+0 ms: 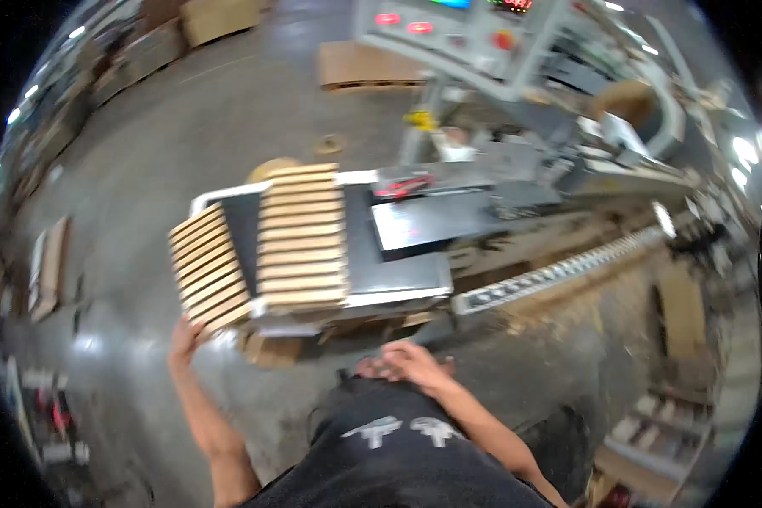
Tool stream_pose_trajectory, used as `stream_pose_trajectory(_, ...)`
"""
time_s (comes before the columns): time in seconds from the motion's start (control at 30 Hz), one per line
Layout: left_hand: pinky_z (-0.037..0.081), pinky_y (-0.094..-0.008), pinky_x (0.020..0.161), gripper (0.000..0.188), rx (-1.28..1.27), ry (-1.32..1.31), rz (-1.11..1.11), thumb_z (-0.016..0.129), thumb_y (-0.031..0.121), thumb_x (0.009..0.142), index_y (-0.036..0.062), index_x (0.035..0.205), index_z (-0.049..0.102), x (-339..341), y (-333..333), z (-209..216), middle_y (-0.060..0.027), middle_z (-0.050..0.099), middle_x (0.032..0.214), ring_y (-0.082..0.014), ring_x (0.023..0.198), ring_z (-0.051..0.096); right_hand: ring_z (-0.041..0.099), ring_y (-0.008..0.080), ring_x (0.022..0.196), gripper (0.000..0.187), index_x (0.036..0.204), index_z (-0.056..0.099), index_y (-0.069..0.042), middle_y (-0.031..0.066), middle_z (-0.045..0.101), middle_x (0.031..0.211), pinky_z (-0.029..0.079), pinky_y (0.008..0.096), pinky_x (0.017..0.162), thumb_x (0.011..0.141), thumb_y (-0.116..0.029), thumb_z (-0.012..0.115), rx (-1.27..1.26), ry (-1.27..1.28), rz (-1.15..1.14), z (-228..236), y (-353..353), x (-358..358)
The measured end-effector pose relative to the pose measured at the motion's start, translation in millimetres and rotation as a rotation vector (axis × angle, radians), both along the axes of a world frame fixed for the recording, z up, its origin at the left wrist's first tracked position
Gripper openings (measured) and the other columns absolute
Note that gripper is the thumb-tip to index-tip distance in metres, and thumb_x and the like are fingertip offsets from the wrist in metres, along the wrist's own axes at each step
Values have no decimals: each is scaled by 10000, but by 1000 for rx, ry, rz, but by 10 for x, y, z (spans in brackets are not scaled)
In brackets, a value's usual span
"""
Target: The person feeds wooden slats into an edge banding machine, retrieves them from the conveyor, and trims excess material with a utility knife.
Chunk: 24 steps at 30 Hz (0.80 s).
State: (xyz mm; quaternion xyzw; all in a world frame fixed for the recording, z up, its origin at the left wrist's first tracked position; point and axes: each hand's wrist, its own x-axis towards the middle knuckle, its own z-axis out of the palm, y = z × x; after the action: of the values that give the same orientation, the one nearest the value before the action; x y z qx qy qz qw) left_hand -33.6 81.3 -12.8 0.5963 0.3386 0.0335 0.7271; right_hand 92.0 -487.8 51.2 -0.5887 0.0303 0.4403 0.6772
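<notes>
My left hand (186,339) grips the near left corner of a slatted wooden panel (210,267), its fingers closed at the edge. That panel lies tilted over the left end of a dark-topped table (398,273) with white edges. Beside it on the table rests a larger panel of pale wooden slats (302,237) with dark gaps between them. Holding nothing that I can see, my right hand (411,364) is in front of my dark shirt, short of the table's near edge. Its fingers are loosely apart and a little blurred.
A machine with a control panel (457,38) stands at the far side. Right of the slats are a shiny dark plate (436,220) and a red tool (404,186). A perforated metal rail (567,269) runs off rightward. Cardboard (271,349) lies under the table.
</notes>
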Motion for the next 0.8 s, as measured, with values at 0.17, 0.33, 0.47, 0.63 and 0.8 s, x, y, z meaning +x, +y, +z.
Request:
stream_pose_trajectory(0.17,481,-466,856,643,1414,389,227,757,375,813,-66,1242,571,255,-183,-122,-255,628,1125,-409,1049,577,656,122,748,226,1149,552,-87,58,685,968,531,259,626,1003,-258,556,2,-41,-7,-117,72,64)
stream_pose_trajectory(0.33,482,-496,727,629,1339,424,440,673,473,901,-104,1144,608,1085,-1507,-455,-294,618,908,-415,842,605,586,84,703,195,1102,535,-99,11,644,965,468,231,565,972,-239,570,-34,32,17,-53,153,105)
stream_pose_trajectory(0.47,495,-487,851,905,428,246,584,759,582,778,-105,1275,442,1439,-2689,-262,-308,536,1204,-393,992,571,586,88,706,216,1120,536,-99,20,644,981,448,220,530,973,-252,569,3,46,-2,-12,120,109)
stream_pose_trajectory(0.63,315,-476,1118,1173,387,274,438,750,510,821,-120,1487,18,1634,-3137,29,-357,172,1517,-398,1415,222,579,89,682,224,1137,532,-108,33,656,1019,415,216,464,972,-255,570,-15,83,-73,1,-12,98)
stream_pose_trajectory(0.8,191,-472,1149,1160,583,309,397,759,533,804,-124,1476,79,1591,-3053,-190,-389,312,1401,-427,1392,202,624,117,687,209,1098,547,-80,52,663,963,480,261,552,985,-257,548,-27,114,-102,-30,-98,86)
